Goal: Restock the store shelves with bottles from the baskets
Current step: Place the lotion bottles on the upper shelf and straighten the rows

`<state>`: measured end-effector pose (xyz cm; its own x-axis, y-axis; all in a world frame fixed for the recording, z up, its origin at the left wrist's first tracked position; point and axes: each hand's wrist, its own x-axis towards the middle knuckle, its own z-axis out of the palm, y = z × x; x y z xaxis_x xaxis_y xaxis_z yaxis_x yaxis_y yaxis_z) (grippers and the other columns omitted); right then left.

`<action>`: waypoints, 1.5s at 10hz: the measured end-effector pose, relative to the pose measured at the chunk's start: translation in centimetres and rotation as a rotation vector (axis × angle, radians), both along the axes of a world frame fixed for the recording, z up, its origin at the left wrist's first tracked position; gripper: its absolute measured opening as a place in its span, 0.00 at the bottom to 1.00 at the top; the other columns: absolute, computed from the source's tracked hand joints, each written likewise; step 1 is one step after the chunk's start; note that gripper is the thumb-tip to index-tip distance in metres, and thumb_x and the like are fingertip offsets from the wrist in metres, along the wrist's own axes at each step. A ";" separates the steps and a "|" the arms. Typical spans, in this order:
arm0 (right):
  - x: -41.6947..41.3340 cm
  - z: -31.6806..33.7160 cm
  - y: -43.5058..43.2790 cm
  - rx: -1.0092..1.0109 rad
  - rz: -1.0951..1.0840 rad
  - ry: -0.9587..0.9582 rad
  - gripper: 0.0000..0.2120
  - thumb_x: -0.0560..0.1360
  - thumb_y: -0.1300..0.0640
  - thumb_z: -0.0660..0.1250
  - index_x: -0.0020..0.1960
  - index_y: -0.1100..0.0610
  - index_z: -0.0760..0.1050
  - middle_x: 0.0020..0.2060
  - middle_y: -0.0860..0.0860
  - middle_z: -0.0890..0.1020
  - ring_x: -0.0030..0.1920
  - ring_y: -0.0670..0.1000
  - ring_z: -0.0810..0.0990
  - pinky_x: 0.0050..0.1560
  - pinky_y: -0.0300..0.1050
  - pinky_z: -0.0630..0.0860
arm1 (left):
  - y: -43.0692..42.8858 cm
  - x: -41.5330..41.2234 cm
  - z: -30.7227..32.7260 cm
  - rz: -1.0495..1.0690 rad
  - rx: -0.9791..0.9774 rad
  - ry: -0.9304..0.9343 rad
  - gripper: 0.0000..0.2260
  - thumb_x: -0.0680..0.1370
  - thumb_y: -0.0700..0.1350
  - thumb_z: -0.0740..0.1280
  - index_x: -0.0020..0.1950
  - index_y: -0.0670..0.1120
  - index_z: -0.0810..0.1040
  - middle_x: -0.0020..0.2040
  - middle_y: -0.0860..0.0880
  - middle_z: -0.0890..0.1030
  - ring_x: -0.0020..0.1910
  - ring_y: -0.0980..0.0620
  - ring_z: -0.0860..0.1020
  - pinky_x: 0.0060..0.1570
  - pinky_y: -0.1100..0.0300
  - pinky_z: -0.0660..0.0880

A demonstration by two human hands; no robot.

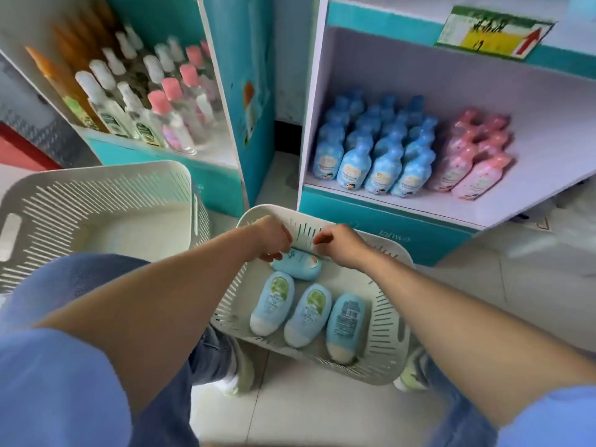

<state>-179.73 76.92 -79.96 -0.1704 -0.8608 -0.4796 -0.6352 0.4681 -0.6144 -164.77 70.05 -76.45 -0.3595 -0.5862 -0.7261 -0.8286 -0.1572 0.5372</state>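
Observation:
A white slotted basket [383,321] sits on the floor between my feet. Several pale blue bottles lie flat in it. Three of them [308,314] lie side by side in the near row, and one blue bottle [298,268] lies crosswise behind them. My left hand [272,238] curls down onto that far bottle's left end. My right hand [338,245] curls over its right end, fingertips hidden behind the knuckles. The right shelf [403,204] holds rows of blue bottles [377,146] and pink bottles [471,156].
A second white basket [96,208] with nothing in it stands to the left. The left shelf [167,150] carries clear bottles with white and pink caps and some orange ones. A price tag [493,33] hangs above the right shelf. The floor is pale tile.

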 end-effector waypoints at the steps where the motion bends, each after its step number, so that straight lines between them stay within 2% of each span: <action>1: -0.2 -3.5 -1.0 0.073 -0.009 0.049 0.04 0.73 0.63 0.67 0.41 0.62 0.80 0.43 0.58 0.82 0.45 0.55 0.78 0.46 0.44 0.73 | -0.6 -0.5 -2.3 -0.017 0.001 -0.077 0.12 0.78 0.34 0.62 0.61 0.36 0.75 0.34 0.47 0.74 0.32 0.52 0.73 0.34 0.62 0.72; 2: -0.1 -6.3 -1.8 0.139 -0.064 0.013 0.10 0.73 0.60 0.68 0.35 0.55 0.72 0.35 0.51 0.75 0.39 0.51 0.72 0.41 0.43 0.67 | -1.3 -0.2 -4.7 -0.046 0.018 -0.135 0.14 0.77 0.34 0.62 0.62 0.36 0.76 0.38 0.48 0.76 0.33 0.53 0.74 0.36 0.62 0.74; 3: -0.2 -8.5 -2.3 0.202 -0.093 -0.007 0.12 0.74 0.59 0.68 0.34 0.55 0.69 0.33 0.51 0.72 0.36 0.50 0.69 0.40 0.43 0.64 | -1.7 0.0 -6.9 -0.060 0.042 -0.176 0.15 0.77 0.35 0.62 0.64 0.37 0.75 0.40 0.47 0.77 0.33 0.52 0.74 0.37 0.61 0.75; 4: -0.3 -10.7 -2.7 0.268 -0.131 -0.051 0.08 0.75 0.58 0.68 0.52 0.60 0.76 0.45 0.55 0.78 0.45 0.52 0.75 0.45 0.42 0.68 | -2.0 0.1 -8.8 -0.070 0.045 -0.224 0.14 0.78 0.35 0.62 0.63 0.36 0.73 0.42 0.43 0.76 0.38 0.47 0.75 0.38 0.59 0.74; 5: -0.2 -12.3 -3.0 0.322 -0.187 -0.064 0.16 0.75 0.56 0.67 0.59 0.64 0.75 0.51 0.58 0.79 0.48 0.54 0.77 0.47 0.43 0.70 | -2.1 0.3 -10.4 -0.059 0.089 -0.267 0.12 0.76 0.34 0.63 0.60 0.37 0.76 0.40 0.45 0.76 0.36 0.48 0.75 0.33 0.63 0.72; 6: 0.1 -13.5 -3.5 0.404 -0.321 -0.138 0.20 0.75 0.54 0.68 0.61 0.64 0.73 0.57 0.58 0.78 0.56 0.57 0.78 0.51 0.43 0.71 | -1.9 0.4 -12.1 -0.041 0.111 -0.286 0.16 0.75 0.35 0.65 0.64 0.36 0.74 0.47 0.43 0.76 0.43 0.46 0.74 0.34 0.61 0.72; 7: 0.4 -14.7 -4.1 0.464 -0.612 -0.372 0.19 0.75 0.54 0.69 0.62 0.63 0.73 0.58 0.58 0.79 0.58 0.57 0.77 0.57 0.45 0.73 | -1.6 0.4 -15.2 -0.018 0.129 -0.311 0.18 0.75 0.37 0.66 0.64 0.37 0.74 0.53 0.41 0.79 0.45 0.48 0.73 0.43 0.57 0.72; 8: 0.7 -16.1 -4.6 0.491 -0.794 -0.488 0.18 0.73 0.56 0.71 0.59 0.64 0.75 0.53 0.58 0.81 0.53 0.57 0.80 0.58 0.51 0.76 | -1.1 0.2 -17.0 -0.032 0.111 -0.349 0.19 0.76 0.40 0.65 0.66 0.36 0.71 0.55 0.42 0.77 0.51 0.48 0.76 0.49 0.59 0.74; 9: 1.0 -17.5 -5.1 0.485 -0.883 -0.570 0.12 0.72 0.59 0.72 0.53 0.64 0.77 0.48 0.59 0.82 0.42 0.56 0.80 0.49 0.50 0.78 | -0.4 -0.2 -18.0 -0.006 0.105 -0.367 0.23 0.77 0.41 0.64 0.70 0.35 0.65 0.66 0.40 0.73 0.64 0.44 0.74 0.61 0.56 0.71; 10: 1.4 -19.1 -5.3 0.500 -0.897 -0.586 0.11 0.70 0.61 0.73 0.50 0.65 0.77 0.48 0.60 0.82 0.44 0.58 0.81 0.54 0.56 0.79 | -0.1 -0.3 -19.0 0.008 0.157 -0.375 0.23 0.77 0.40 0.64 0.71 0.37 0.64 0.67 0.40 0.72 0.65 0.43 0.73 0.62 0.55 0.71; 11: 1.0 -21.9 -5.0 0.499 -0.903 -0.596 0.19 0.66 0.61 0.76 0.54 0.65 0.77 0.51 0.60 0.82 0.48 0.59 0.82 0.55 0.58 0.78 | -0.5 -0.1 -19.5 0.002 0.177 -0.370 0.24 0.78 0.43 0.64 0.71 0.37 0.64 0.67 0.40 0.72 0.65 0.44 0.73 0.62 0.56 0.71; 12: 1.2 -20.6 -5.1 0.522 -0.914 -0.603 0.13 0.67 0.63 0.75 0.49 0.64 0.77 0.47 0.58 0.82 0.44 0.58 0.81 0.50 0.53 0.80 | -1.1 0.4 -19.9 0.003 0.197 -0.368 0.22 0.77 0.44 0.66 0.69 0.38 0.68 0.64 0.40 0.74 0.63 0.44 0.75 0.61 0.54 0.73; 13: 1.0 -20.4 -5.0 0.551 -0.904 -0.602 0.17 0.64 0.61 0.78 0.50 0.63 0.78 0.49 0.59 0.83 0.48 0.59 0.82 0.54 0.57 0.79 | -0.8 0.5 -20.2 -0.039 0.222 -0.369 0.29 0.75 0.45 0.69 0.72 0.39 0.64 0.68 0.40 0.71 0.65 0.43 0.72 0.64 0.53 0.72; 14: 1.0 -20.0 -5.1 0.575 -0.887 -0.643 0.13 0.65 0.61 0.77 0.47 0.62 0.78 0.47 0.58 0.83 0.44 0.58 0.81 0.54 0.56 0.79 | -0.7 0.5 -20.1 -0.037 0.207 -0.355 0.33 0.73 0.45 0.71 0.74 0.39 0.61 0.71 0.40 0.67 0.68 0.43 0.70 0.66 0.52 0.70; 15: 0.9 -18.8 -5.2 0.608 -0.867 -0.687 0.07 0.70 0.61 0.73 0.40 0.59 0.75 0.38 0.56 0.80 0.36 0.55 0.78 0.44 0.50 0.77 | -0.6 0.3 -20.0 0.047 0.255 -0.277 0.34 0.70 0.40 0.75 0.72 0.41 0.62 0.67 0.43 0.72 0.65 0.44 0.72 0.63 0.53 0.73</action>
<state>-178.88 71.76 -98.73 -0.1263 -0.2011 -0.9714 0.3857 0.8922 -0.2349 -164.49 69.47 -96.50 -0.1057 -0.3852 -0.9168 -0.9258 -0.2984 0.2321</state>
